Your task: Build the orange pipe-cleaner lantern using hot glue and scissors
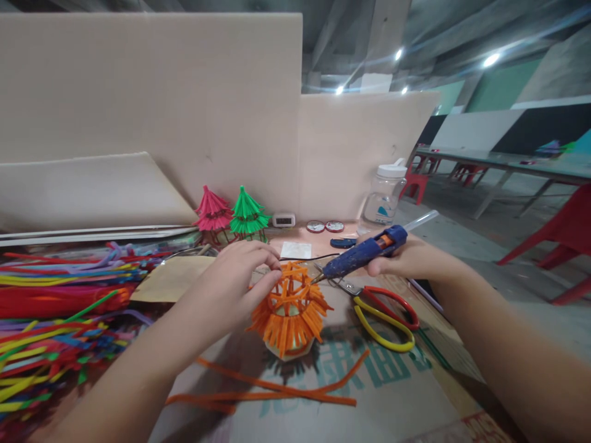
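In the middle of the head view stands an orange pipe-cleaner pavilion [292,329], with fringed strips around a pale base. My left hand [240,277] is closed at its upper left side, thumb and fingertips gripping the upper edge; part of the contact is hidden. My right hand [397,258] is wrapped round a blue hot glue gun [353,258], a clear glue stick jutting from its back. The nozzle points down left and meets the pavilion's upper right side. Loose orange pipe cleaners [281,392] lie in front of it.
Scissors [385,320] with red and yellow handles lie right of the pavilion. Bundled coloured pipe cleaners [60,307] fill the left. Behind stand a pink pavilion [213,209], a green pavilion [248,212], a small digital clock [283,220] and a clear water bottle [381,197], before pale boards.
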Demonstrator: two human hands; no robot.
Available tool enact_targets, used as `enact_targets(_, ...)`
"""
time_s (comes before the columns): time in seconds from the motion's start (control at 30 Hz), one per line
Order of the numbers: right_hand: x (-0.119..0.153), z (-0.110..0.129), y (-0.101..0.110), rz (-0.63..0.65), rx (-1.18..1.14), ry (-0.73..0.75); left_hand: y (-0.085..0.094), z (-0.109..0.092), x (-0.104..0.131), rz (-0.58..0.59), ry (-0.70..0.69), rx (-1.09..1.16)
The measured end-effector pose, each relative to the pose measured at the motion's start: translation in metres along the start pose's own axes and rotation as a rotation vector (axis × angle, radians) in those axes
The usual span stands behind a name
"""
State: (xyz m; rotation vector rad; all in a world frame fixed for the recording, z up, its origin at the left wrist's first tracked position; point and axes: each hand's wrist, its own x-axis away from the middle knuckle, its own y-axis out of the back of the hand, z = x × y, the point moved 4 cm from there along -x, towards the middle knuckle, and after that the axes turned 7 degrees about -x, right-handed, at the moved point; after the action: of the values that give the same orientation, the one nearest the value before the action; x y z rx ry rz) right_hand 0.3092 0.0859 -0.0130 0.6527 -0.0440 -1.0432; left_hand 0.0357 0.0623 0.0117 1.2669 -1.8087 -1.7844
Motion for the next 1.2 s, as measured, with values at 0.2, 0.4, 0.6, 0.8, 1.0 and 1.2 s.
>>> enact_targets(0.2, -0.001, -0.008, 0.003, 0.029, 0.031, -0.086, 0.000, 0.001, 0.001, -0.001, -0.004, -0.002)
enact_targets(0.4, -0.008, -0.040, 0.010, 0.037, 0.043, -0.214, -0.001, 0.004, 0.000, 0.007, 0.011, 0.028)
enact_targets(0.6, -0.040, -0.066, -0.003, -0.142, 0.146, -0.357, 0.001, 0.003, 0.001, 0.018, -0.007, 0.045)
enact_targets(0.8, -0.086, -0.097, -0.025, -0.288, 0.225, -0.469, 0.002, 0.003, 0.001, 0.026, -0.071, 0.029)
enact_targets(1.0, -0.102, -0.130, -0.047, -0.212, 0.230, -0.526, 0.002, 0.003, 0.001, 0.009, -0.115, -0.009)
enact_targets(1.2, -0.103, -0.142, -0.052, -0.185, 0.280, -0.469, 0.004, 0.001, 0.002, 0.004, -0.110, -0.040)
